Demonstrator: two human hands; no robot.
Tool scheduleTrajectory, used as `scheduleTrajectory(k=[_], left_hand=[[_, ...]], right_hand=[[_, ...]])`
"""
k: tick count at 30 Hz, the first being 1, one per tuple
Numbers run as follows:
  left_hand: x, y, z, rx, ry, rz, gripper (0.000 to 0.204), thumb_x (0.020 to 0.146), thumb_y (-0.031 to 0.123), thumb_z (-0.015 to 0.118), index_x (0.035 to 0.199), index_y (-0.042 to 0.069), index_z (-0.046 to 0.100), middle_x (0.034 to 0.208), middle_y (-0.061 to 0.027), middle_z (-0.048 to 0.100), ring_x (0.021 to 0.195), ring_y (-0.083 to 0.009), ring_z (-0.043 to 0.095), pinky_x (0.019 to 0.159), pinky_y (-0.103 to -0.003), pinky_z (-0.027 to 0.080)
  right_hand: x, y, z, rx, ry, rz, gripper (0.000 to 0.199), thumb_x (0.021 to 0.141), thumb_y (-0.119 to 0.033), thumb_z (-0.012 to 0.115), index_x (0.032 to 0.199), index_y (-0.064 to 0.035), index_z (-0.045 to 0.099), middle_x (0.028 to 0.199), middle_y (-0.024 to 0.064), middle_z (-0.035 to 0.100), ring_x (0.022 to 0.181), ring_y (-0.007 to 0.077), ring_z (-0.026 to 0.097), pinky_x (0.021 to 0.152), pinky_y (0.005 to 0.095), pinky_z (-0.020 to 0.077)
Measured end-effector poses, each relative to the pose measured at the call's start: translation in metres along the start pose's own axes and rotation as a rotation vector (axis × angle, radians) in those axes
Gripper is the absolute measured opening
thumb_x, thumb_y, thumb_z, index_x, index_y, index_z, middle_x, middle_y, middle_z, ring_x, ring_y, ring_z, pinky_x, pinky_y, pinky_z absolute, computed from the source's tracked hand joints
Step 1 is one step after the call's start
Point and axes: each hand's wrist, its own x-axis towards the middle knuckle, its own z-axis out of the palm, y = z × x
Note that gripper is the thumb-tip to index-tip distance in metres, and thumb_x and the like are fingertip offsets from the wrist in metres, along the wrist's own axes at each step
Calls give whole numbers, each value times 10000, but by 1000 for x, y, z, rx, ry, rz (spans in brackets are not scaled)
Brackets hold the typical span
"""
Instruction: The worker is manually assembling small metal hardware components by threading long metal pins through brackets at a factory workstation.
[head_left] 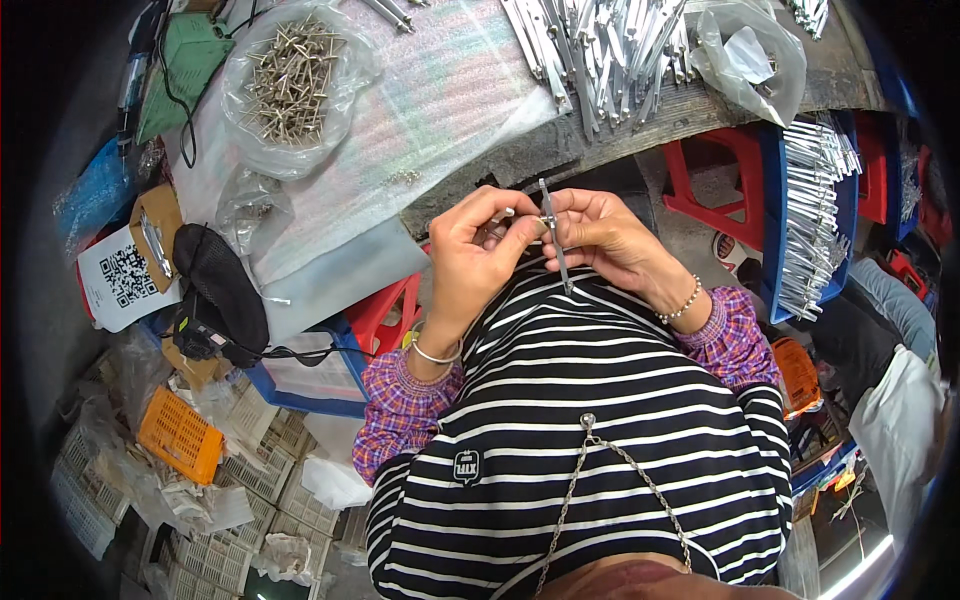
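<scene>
In front of my striped front, both hands are closed around a narrow grey metal strip (561, 266) that stands almost upright in the picture. My right hand (618, 245) pinches the strip between thumb and fingers near its middle. Against its other side press the thumb and fingertips of my left hand (472, 262). A small shiny metal pin (507, 212) shows among the left hand's curled fingers; the rest of it is hidden. On the foam-covered table, an open plastic bag holds many metal pins (293, 82) with crosspieces.
Loose metal strips (610, 55) are heaped at the table's far edge, beside a clear plastic bag (755, 60). On the right, a blue tray (776, 215) full of strips is near a red stool (748, 170). A black padded object (220, 290) lies at the left.
</scene>
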Motion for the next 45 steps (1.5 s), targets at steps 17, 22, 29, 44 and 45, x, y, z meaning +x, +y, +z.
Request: scheduleTrajectory(k=[17, 22, 29, 44, 45], left_hand=[[1, 10, 1, -205, 44, -56, 152, 735, -42, 672, 855, -8, 586, 720, 33, 542, 561, -11, 413, 505, -150, 315], [3, 24, -2, -462, -17, 12, 118, 816, -5, 595, 925, -42, 572, 887, -69, 568, 768, -99, 507, 683, -205, 396], [0, 22, 7, -202, -53, 109, 85, 842, -3, 558, 910, -45, 585, 962, -79, 557, 741, -78, 494, 635, -190, 396], [-9, 25, 2, 159, 56, 282, 177, 737, -61, 656, 912, -55, 629, 833, -97, 636, 712, -119, 583, 619, -214, 455], [-8, 25, 2, 158, 57, 283, 177, 737, -61, 656, 912, -55, 629, 833, -97, 636, 712, -119, 583, 619, -214, 455]], right_hand=[[-2, -3, 3, -39, -36, -24, 167, 807, -11, 606, 971, 21, 607, 825, 63, 613, 723, 136, 623, 677, 265, 548], [-7, -4, -1, -12, -4, 13, 173, 800, -2, 599, 971, 23, 597, 830, 56, 589, 738, 148, 611, 707, 289, 553], [-6, 1, -3, 76, 1, -1, 207, 807, -20, 603, 1010, 23, 594, 881, 78, 612, 767, 164, 622, 709, 327, 564], [-5, 5, -10, 164, -15, -64, 209, 822, -36, 592, 1024, 18, 581, 896, 122, 635, 839, 213, 643, 758, 372, 562], [-5, 5, -10, 159, -8, -65, 212, 818, -40, 604, 1022, 16, 590, 898, 112, 630, 831, 205, 635, 761, 372, 558]])
